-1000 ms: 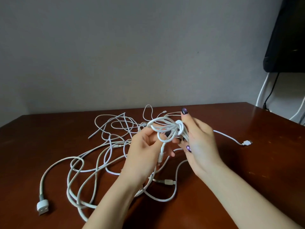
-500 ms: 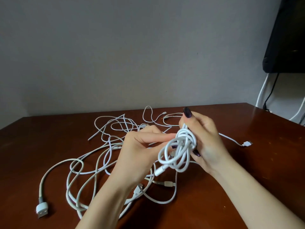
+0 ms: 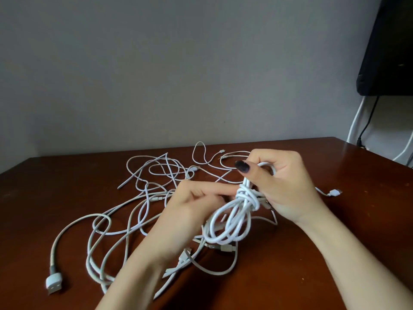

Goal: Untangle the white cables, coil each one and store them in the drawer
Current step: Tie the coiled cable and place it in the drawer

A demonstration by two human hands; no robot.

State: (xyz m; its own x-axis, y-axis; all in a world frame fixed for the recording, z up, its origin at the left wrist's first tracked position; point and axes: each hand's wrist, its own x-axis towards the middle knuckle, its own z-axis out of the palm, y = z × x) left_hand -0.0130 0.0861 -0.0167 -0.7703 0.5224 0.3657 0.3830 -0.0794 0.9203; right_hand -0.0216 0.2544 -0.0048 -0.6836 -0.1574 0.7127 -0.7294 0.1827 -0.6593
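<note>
The coiled cable (image 3: 232, 215) is up off the desk (image 3: 335, 253), between my hands: its loops hang down and a few turns are wrapped round its waist. My right hand (image 3: 283, 186) grips the top of the bundle, fingers curled round it. My left hand (image 3: 192, 211) reaches the wrapped waist with its fingertips; the bundle hides whether they pinch it, so I cannot tell.

I judge this one cable nearly done, needing only its end secured. The other white cables (image 3: 134, 211) lie tangled on the desk beneath and to the left of my hands, none coiled, a plug (image 3: 53, 283) at the near left. No drawer is in view, so nothing looks stored yet.
</note>
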